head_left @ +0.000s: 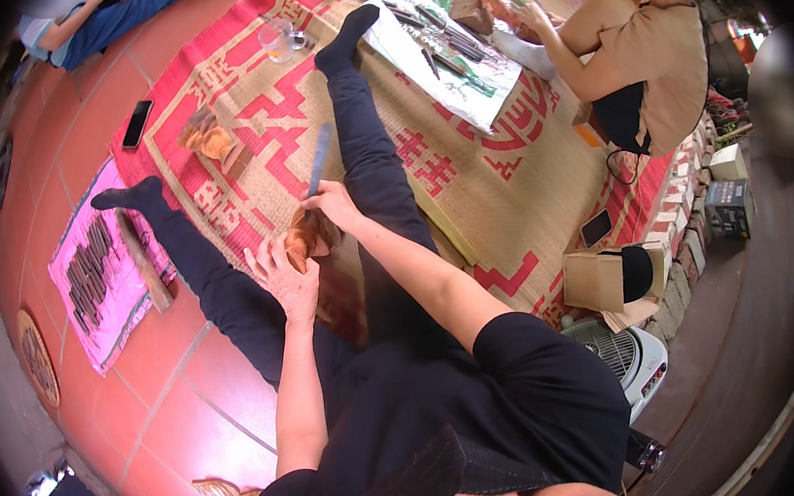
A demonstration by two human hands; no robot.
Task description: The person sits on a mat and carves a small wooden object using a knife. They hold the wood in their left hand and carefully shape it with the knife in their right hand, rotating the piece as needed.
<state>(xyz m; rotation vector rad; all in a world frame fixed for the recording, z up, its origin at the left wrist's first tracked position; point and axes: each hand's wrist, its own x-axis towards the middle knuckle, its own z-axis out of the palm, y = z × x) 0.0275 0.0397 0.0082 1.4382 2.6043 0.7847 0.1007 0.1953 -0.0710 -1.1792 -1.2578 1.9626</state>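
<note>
A carved wooden piece [301,240] is being steadied between the outstretched legs [215,275] by the left hand [283,281], the nearer one, whose fingers are being spread and curved against it. Just beyond, a flat grey tool [321,152] is being pinched by the right hand's [333,206] closed fingers, its long axis being directed away from the body; the wood's axis is being obscured.

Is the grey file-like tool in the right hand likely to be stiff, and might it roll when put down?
The grey file-like tool is probably stiff: it sticks out straight beyond the right hand. It seems unlikely to roll, because it looks flat.
</note>
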